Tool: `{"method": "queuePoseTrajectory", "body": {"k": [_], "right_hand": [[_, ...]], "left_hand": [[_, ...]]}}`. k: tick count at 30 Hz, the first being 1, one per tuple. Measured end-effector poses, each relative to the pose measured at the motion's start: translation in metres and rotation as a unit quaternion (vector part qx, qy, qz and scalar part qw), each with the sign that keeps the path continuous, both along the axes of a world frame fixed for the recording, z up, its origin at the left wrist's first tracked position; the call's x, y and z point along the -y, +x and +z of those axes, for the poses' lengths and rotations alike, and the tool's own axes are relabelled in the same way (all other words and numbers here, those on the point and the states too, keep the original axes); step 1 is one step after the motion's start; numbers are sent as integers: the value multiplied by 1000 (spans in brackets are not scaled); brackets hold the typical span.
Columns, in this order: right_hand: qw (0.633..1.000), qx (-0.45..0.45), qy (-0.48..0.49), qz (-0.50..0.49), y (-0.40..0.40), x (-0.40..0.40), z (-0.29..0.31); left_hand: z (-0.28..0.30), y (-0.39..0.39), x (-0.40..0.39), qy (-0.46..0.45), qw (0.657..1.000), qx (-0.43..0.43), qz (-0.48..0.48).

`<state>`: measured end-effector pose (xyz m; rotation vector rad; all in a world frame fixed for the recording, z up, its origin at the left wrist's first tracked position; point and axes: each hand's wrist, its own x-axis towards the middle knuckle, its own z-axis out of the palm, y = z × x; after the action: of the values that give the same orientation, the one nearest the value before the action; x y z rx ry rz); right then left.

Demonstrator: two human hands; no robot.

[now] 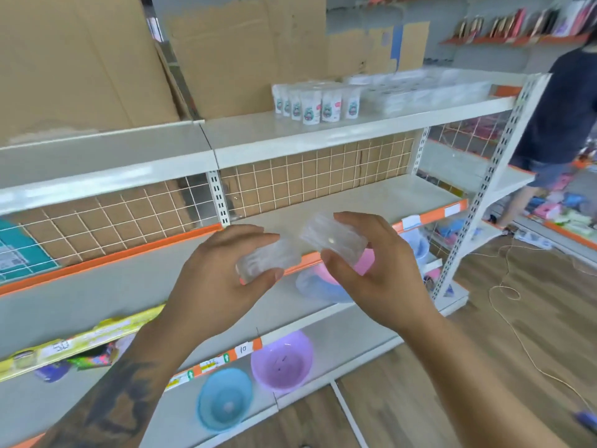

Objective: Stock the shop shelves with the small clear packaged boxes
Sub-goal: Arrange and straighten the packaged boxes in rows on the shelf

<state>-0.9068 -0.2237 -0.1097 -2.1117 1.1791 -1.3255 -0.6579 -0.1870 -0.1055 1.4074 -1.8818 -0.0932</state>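
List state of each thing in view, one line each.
left hand: gripping a clear box
right hand: gripping a second clear box, tilted
top shelf: partly stocked, white cups upright, clear packs beside them
middle shelf: bare where visible
purple bowl: tilted, empty
blue bowl: tilted, empty

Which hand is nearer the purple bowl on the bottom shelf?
Right. The right hand, gripping a clear box, is above the purple bowl and slightly to its right. The left hand, gripping another clear box, sits farther off, up and to its left.
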Motion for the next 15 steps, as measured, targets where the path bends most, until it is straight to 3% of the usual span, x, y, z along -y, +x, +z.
{"method": "queuePoseTrajectory", "body": {"k": [5,15], "right_hand": [[998,35,15,-41,-56,22,-12],[995,-7,37,-91,-149,135,-4]], "left_hand": [[-12,-52,42,18,1000,-8,-21],[0,-148,179,11,999,-16,-49]]}}
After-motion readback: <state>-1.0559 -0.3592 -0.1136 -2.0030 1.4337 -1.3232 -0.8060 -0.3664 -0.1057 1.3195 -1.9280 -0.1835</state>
